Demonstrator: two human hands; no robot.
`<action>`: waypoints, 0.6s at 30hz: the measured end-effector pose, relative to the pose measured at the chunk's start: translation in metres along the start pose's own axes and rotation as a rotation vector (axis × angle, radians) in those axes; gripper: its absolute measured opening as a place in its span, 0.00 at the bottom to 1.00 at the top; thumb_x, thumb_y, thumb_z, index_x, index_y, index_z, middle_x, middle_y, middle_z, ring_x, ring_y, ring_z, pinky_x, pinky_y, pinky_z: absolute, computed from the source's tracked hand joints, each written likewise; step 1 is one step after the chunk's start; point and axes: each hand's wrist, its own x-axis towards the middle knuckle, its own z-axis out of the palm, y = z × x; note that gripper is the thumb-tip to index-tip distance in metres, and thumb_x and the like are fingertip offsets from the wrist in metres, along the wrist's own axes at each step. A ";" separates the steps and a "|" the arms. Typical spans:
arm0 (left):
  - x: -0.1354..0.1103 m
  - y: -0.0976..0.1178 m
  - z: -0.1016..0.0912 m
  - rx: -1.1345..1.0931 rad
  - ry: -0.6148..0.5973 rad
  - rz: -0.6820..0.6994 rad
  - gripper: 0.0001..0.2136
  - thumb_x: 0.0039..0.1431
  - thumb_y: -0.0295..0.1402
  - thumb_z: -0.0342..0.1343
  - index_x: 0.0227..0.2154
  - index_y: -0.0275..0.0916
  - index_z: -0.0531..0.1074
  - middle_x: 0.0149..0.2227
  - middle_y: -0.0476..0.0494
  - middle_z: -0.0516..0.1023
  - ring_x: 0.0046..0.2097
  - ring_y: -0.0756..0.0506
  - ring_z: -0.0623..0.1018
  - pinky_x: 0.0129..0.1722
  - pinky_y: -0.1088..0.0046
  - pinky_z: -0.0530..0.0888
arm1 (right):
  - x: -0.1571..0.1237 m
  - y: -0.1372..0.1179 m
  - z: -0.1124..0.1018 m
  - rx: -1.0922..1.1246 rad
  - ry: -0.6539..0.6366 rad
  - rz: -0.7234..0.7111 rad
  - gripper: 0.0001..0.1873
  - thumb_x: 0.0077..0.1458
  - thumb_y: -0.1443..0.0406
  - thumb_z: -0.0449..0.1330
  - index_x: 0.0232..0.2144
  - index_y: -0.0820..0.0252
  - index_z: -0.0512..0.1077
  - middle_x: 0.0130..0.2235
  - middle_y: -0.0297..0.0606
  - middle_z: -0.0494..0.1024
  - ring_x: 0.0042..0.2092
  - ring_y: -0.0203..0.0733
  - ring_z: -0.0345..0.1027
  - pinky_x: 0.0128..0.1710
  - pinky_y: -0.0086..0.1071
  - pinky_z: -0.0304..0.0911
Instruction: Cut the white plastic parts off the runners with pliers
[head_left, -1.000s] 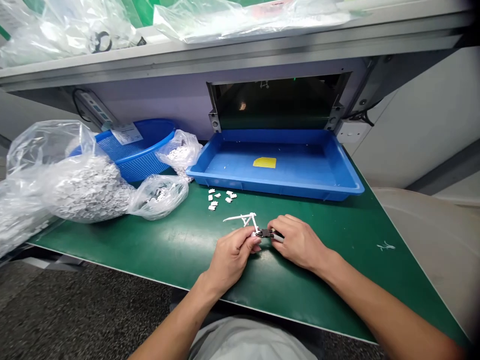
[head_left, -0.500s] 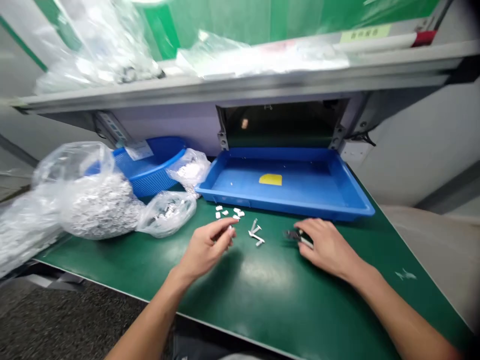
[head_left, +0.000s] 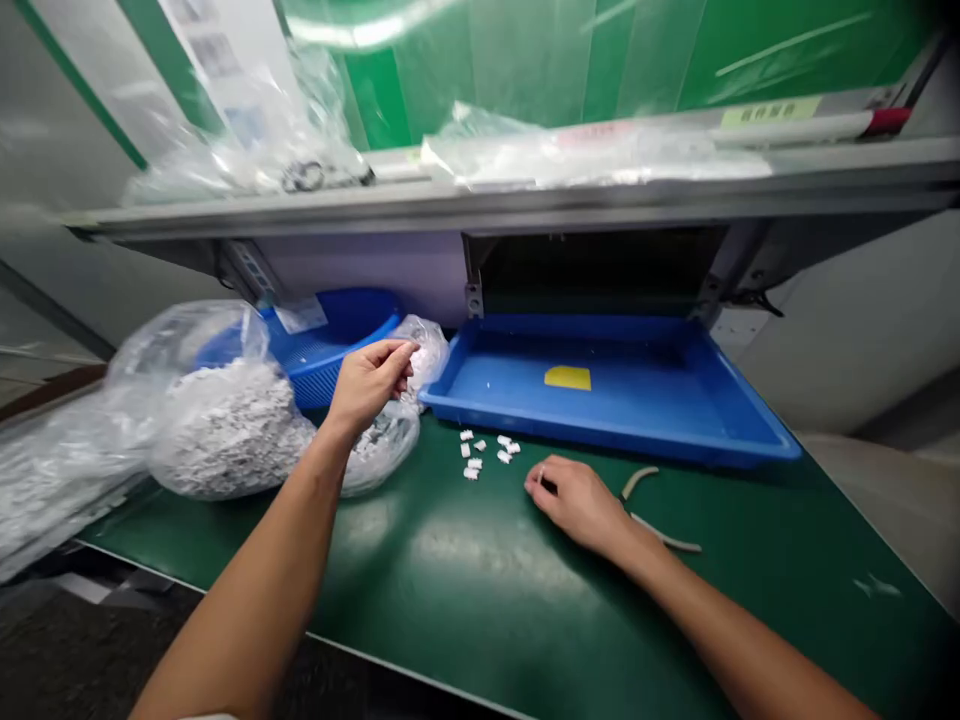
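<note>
My left hand (head_left: 373, 382) is raised over the small clear bags, fingertips pinched together. What it holds, if anything, is hidden. Low over the green table, my right hand (head_left: 576, 497) has its fingers closed, and a small white piece (head_left: 541, 474) shows at the fingertips. Just right of that hand lies a pair of pliers (head_left: 664, 532) with pale handles spread, its head hidden behind the hand. Several small white plastic parts (head_left: 471, 472) are scattered between my hands. Beneath my left forearm and hand sits an opened clear bag (head_left: 390, 455) with small parts inside.
A large blue tray (head_left: 615, 428) holding a yellow label (head_left: 568, 377) stands at the back. On the left are a big bag of white parts (head_left: 232, 430) and a blue basket (head_left: 319, 385). A shelf edge (head_left: 480, 205) runs overhead, with plastic bags on it.
My left hand has moved up and left toward the bags. My right hand has let go of the pliers and moved left. The long white pins no longer show on the table.
</note>
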 end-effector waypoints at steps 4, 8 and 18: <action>-0.039 -0.017 0.031 0.254 -0.395 0.111 0.13 0.60 0.41 0.54 0.38 0.39 0.78 0.34 0.45 0.78 0.33 0.45 0.76 0.33 0.74 0.72 | -0.030 0.003 -0.031 0.103 0.098 0.029 0.12 0.62 0.60 0.53 0.32 0.55 0.75 0.39 0.35 0.78 0.40 0.40 0.72 0.42 0.32 0.65; -0.052 -0.039 0.056 0.569 -0.519 0.287 0.12 0.61 0.32 0.50 0.41 0.41 0.77 0.42 0.43 0.77 0.42 0.41 0.76 0.43 0.70 0.70 | -0.105 0.041 -0.124 -0.172 0.482 0.373 0.13 0.57 0.49 0.57 0.34 0.46 0.76 0.39 0.36 0.79 0.39 0.47 0.73 0.37 0.39 0.66; -0.063 -0.045 0.097 0.698 -0.563 0.236 0.10 0.62 0.30 0.47 0.27 0.37 0.70 0.31 0.40 0.71 0.32 0.42 0.74 0.31 0.71 0.66 | -0.160 0.099 -0.208 -0.629 0.489 0.607 0.14 0.58 0.48 0.53 0.43 0.38 0.71 0.36 0.43 0.79 0.32 0.51 0.73 0.27 0.44 0.62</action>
